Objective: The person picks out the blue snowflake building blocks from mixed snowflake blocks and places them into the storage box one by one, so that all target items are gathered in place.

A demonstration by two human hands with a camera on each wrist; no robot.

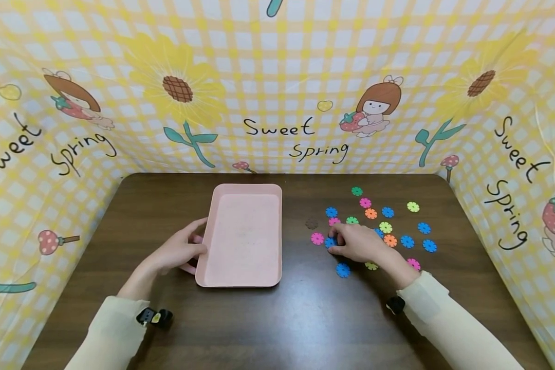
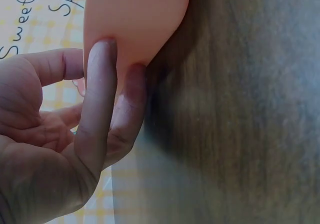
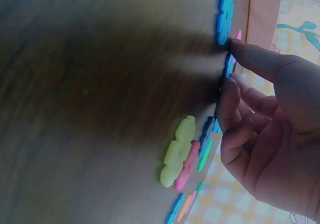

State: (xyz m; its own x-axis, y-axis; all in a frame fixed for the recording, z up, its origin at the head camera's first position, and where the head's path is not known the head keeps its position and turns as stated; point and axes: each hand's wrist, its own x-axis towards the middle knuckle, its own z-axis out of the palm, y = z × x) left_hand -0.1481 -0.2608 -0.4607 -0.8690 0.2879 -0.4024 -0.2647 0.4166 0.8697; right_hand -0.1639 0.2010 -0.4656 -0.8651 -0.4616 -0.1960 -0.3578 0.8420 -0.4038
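A pink rectangular tray (image 1: 242, 241) lies on the table at centre left. My left hand (image 1: 176, 248) rests at its left side, fingertips touching the outer wall (image 2: 135, 19) without wrapping round it. To the right, flat notched plastic discs in several colours are scattered. My right hand (image 1: 361, 242) pinches a blue disc (image 1: 330, 242) between thumb and forefinger at table level; the right wrist view shows that blue disc (image 3: 228, 66) edge-on. Close by are a pink disc (image 1: 317, 238) and another blue disc (image 1: 343, 270). The right hand partly hides some discs.
A brown disc (image 1: 312, 223) blends with the dark wooden table (image 1: 305, 329). Further discs, such as a green disc (image 1: 356, 191) and a yellow disc (image 1: 413, 206), lie towards the back and right. A yellow checked cloth (image 1: 277, 92) stands along the table's back and sides.
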